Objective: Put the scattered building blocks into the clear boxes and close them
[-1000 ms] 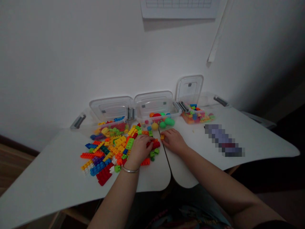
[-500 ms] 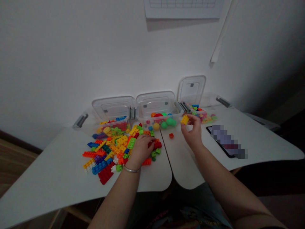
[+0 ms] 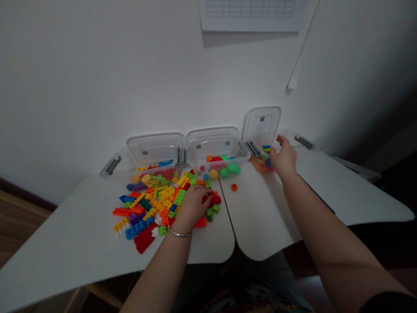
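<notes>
So here's where things stand: most of the bricks are out of the boxes, in a big messy brick pile (image 3: pixel 153 208) on the white desk (image 3: pixel 260 230), reds, yellows, greens and blues all mixed together. Nothing looks sorted or built yet, at least from this view. The left hand (image 3: pixel 192 206), with a thin bangle (image 3: pixel 179 233) on the wrist, sits on the pile's right edge, fingers curled over by some red bricks. Can't tell if it's actually pinching one. The right hand (image 3: pixel 283 158) is up at the right box (image 3: pixel 259 164), fingers lifted and loosely spread, but whether it's got anything is hidden. The left box (image 3: pixel 154 167) has bricks in it, the middle box (image 3: pixel 216 164) holds colored balls, and one orange brick (image 3: pixel 233 187) sits alone just below it.
</notes>
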The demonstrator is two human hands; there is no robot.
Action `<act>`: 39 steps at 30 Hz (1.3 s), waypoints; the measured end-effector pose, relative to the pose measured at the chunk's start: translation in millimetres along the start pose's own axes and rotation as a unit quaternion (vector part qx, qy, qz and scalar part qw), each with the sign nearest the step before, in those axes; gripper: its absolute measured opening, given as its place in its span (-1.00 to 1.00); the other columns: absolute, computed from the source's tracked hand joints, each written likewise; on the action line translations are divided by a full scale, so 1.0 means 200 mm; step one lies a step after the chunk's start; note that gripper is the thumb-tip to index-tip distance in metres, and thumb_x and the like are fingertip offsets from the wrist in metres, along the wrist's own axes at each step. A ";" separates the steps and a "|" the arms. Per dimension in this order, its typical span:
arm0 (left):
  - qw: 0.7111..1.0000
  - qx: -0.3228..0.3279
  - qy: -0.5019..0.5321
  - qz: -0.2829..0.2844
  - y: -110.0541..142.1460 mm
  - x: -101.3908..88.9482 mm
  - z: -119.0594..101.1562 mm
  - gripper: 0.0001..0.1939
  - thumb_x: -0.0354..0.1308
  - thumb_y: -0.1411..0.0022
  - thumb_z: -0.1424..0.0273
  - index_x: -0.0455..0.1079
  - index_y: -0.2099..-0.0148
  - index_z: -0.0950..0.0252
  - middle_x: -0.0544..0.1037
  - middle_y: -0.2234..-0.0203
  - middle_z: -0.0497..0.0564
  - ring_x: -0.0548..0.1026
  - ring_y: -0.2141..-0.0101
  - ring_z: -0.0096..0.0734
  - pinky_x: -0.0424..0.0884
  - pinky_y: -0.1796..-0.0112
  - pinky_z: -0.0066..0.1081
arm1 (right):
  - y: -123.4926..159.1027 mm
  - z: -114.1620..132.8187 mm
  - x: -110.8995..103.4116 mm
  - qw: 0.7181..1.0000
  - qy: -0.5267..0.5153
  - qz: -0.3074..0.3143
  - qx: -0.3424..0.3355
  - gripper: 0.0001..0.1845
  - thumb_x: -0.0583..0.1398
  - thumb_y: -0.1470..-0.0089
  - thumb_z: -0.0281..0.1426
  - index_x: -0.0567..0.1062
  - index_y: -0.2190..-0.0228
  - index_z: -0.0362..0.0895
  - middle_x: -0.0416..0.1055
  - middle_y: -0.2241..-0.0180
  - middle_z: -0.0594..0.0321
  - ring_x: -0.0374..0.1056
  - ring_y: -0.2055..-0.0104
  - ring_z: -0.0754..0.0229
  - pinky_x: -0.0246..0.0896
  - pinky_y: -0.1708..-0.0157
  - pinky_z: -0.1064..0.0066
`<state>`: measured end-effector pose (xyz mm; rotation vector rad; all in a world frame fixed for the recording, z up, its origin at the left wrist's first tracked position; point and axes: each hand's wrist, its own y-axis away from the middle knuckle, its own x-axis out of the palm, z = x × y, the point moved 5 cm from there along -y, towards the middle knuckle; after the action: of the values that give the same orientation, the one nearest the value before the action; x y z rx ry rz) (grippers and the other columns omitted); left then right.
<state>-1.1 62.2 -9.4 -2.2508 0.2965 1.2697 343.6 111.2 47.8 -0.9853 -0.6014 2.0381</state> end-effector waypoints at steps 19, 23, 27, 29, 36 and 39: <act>1.000 0.003 -0.004 0.003 0.00 -0.01 -0.01 -0.77 0.14 -0.21 0.47 0.54 0.11 0.24 0.60 0.23 0.05 0.44 0.11 -0.20 0.38 0.01 -0.18 | 0.74 0.42 0.30 0.931 -0.067 0.317 -0.168 -0.55 0.11 0.05 -0.61 0.50 0.10 -0.13 0.41 0.05 0.04 0.28 -0.01 0.02 0.22 -0.07 0.08; 1.000 0.007 -0.003 -0.004 0.01 -0.01 -0.01 -0.79 0.15 -0.22 0.46 0.54 0.12 0.23 0.59 0.22 0.05 0.44 0.11 -0.22 0.38 0.01 -0.19 | 0.75 0.39 0.32 0.918 -0.066 0.349 -0.179 -0.60 0.09 0.03 -0.66 0.53 0.18 -0.15 0.46 0.13 0.07 0.30 0.04 0.06 0.24 -0.05 0.13; 1.000 0.006 -0.005 -0.004 0.01 -0.01 -0.02 -0.79 0.15 -0.23 0.45 0.54 0.11 0.24 0.59 0.22 0.05 0.43 0.10 -0.21 0.38 0.01 -0.19 | 0.75 0.36 0.31 0.912 -0.073 0.360 -0.181 -0.73 0.11 -0.06 -0.61 0.55 0.25 -0.17 0.51 0.20 0.08 0.33 0.10 0.08 0.27 0.00 0.17; 1.000 0.003 -0.003 -0.003 0.01 -0.01 -0.01 -0.79 0.15 -0.23 0.45 0.54 0.11 0.25 0.59 0.21 0.06 0.43 0.10 -0.20 0.38 0.01 -0.19 | 0.74 0.36 0.30 0.919 -0.074 0.347 -0.171 -0.74 0.12 -0.08 -0.59 0.54 0.23 -0.16 0.51 0.20 0.09 0.34 0.10 0.08 0.28 0.01 0.16; 1.000 -0.001 0.001 0.007 0.00 -0.01 -0.01 -0.78 0.14 -0.23 0.46 0.54 0.11 0.25 0.59 0.21 0.06 0.43 0.09 -0.20 0.37 0.00 -0.18 | 0.69 0.36 0.26 0.938 -0.121 0.286 -0.156 -0.72 0.16 -0.05 -0.52 0.53 0.17 -0.12 0.52 0.27 0.12 0.40 0.21 0.08 0.34 0.10 0.13; 1.000 0.000 0.000 0.006 0.01 -0.01 -0.01 -0.78 0.14 -0.23 0.45 0.54 0.10 0.25 0.59 0.21 0.07 0.43 0.10 -0.20 0.38 0.01 -0.17 | 0.64 0.35 0.20 0.947 -0.175 0.228 -0.144 -0.75 0.17 -0.06 -0.46 0.52 0.19 -0.08 0.51 0.24 0.14 0.42 0.25 0.12 0.39 0.14 0.18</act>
<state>-1.0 60.3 -8.0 -2.2522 0.3102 1.2768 214.4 62.5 -15.2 -1.0011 -0.9492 2.6233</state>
